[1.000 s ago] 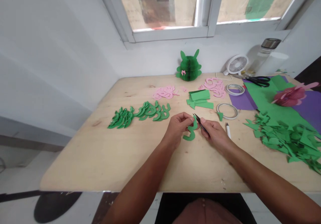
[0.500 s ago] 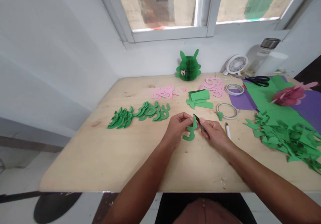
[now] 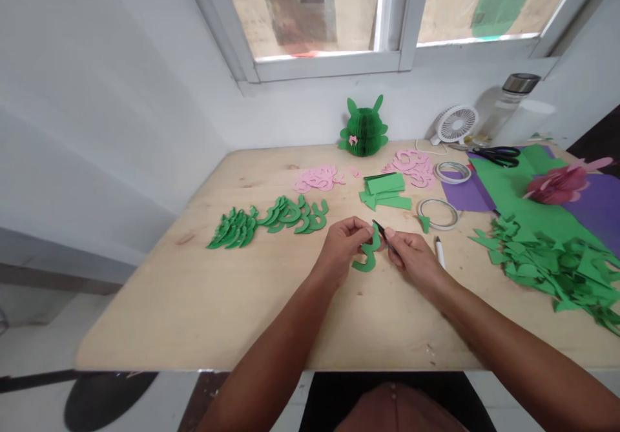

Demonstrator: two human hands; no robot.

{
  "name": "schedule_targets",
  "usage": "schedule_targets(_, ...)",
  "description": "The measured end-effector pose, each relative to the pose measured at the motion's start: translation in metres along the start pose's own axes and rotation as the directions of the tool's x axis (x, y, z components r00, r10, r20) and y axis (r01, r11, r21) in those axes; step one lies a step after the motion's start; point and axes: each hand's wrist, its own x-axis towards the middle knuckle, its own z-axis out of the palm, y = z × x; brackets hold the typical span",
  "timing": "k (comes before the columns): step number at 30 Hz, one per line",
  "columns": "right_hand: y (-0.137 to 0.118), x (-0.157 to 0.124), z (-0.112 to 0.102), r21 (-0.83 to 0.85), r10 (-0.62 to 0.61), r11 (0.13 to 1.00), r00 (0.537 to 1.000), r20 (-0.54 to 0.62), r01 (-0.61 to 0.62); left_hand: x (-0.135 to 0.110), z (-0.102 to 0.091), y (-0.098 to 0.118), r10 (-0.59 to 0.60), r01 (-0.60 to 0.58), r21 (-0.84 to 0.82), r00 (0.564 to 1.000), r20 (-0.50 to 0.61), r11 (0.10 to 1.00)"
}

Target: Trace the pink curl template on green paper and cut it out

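Observation:
Between the thumb and fingers of my left hand is a wavy green paper cutout, its curved lower end hanging free just above the table. My right hand grips slim black tweezers, whose pointed tips meet the upper end of the cutout close to my left fingertips. Most of the tool's rear part is hidden by my fingers. To the left of my hands lie a pile of similar wavy green cutouts and, beside it, a denser pile of green cutouts.
Beyond my hands lie green paper strips and pink cutouts. A green honeycomb paper figure stands by the wall. To the right are tape rolls, a white pen, green scraps, black scissors and a fan.
The tips of the tweezers, slightly apart before, look closer together at the cutout's upper end. Both hands have otherwise stayed almost in place.

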Motion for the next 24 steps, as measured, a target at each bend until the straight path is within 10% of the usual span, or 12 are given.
schedule_targets(24,0.005,0.004,0.003,0.166,0.032,0.986,0.989,-0.143,-0.007,0.002,0.001,-0.006,-0.055,0.049,-0.152,0.998,-0.037,0.987)
